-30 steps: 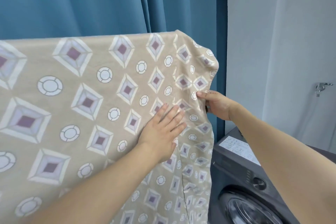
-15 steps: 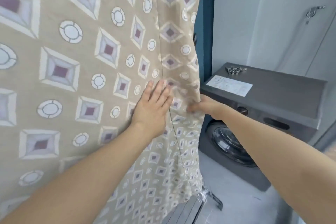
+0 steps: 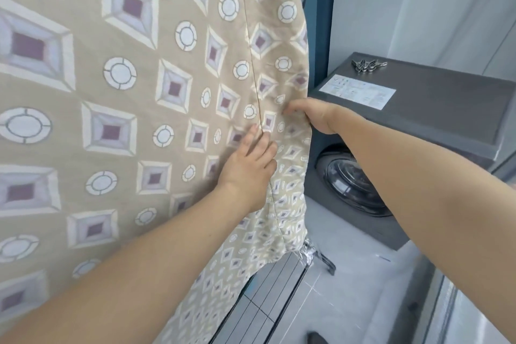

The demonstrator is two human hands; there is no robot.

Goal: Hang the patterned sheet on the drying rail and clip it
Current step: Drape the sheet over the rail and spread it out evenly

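Note:
The beige patterned sheet (image 3: 134, 109), printed with diamonds and circles, hangs down and fills the left of the view; the rail that carries it is above the frame and hidden. My left hand (image 3: 248, 165) lies flat on the sheet beside a vertical seam, fingers straight. My right hand (image 3: 315, 116) holds the sheet's right edge, its fingers wrapped behind the cloth and its thumb on the front. Several metal clips (image 3: 367, 64) lie in a small pile on top of the washing machine.
A grey front-loading washing machine (image 3: 418, 120) stands right of the sheet, with a white label on its top. The drying rack's foot (image 3: 315, 257) and its low bars show under the sheet's hem. A blue curtain hangs behind, and white walls stand to the right.
The view has dropped from the top of the sheet to its lower half. Both hands have slid down along the sheet's right edge, the left flat, the right still holding the edge.

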